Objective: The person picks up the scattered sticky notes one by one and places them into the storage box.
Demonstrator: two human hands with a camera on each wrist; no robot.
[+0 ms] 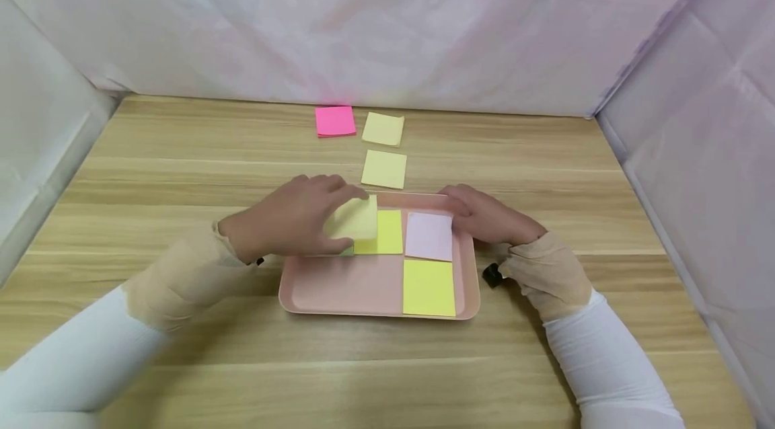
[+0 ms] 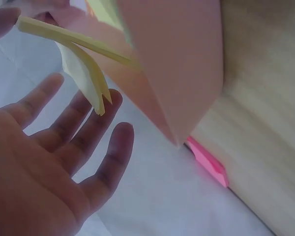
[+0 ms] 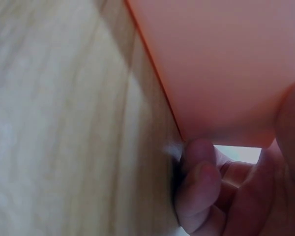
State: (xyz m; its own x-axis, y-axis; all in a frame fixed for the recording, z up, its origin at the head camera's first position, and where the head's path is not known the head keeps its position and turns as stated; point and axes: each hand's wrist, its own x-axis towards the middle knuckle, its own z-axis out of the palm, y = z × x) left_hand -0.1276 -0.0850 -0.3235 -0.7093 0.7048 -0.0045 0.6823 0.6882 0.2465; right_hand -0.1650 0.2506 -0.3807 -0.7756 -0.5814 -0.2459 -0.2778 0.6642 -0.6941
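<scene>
My left hand [image 1: 290, 217] holds a pale yellow sticky-note pad [image 1: 357, 219] between thumb and fingers, over the back left of a pink tray [image 1: 345, 286]. In the left wrist view the pad's sheets [image 2: 83, 71] splay apart, thumb at one end and fingertips at the other. Partly beneath it lies a bright yellow pad [image 1: 391, 230]. A lilac pad [image 1: 428, 236] sits at the tray's back right, with another yellow pad [image 1: 428, 288] in front of it. At the tray's far right corner, my right hand [image 1: 493, 214] grips the wall, fingers curled at the corner [image 3: 201, 191].
Behind the tray, a hot pink pad [image 1: 336, 121] and a pale yellow pad [image 1: 383, 130] lie side by side on the wooden table [image 1: 181, 167]. Another pale yellow pad [image 1: 384, 169] lies close to the tray's back rim. White cloth walls [image 1: 375, 32] enclose the table.
</scene>
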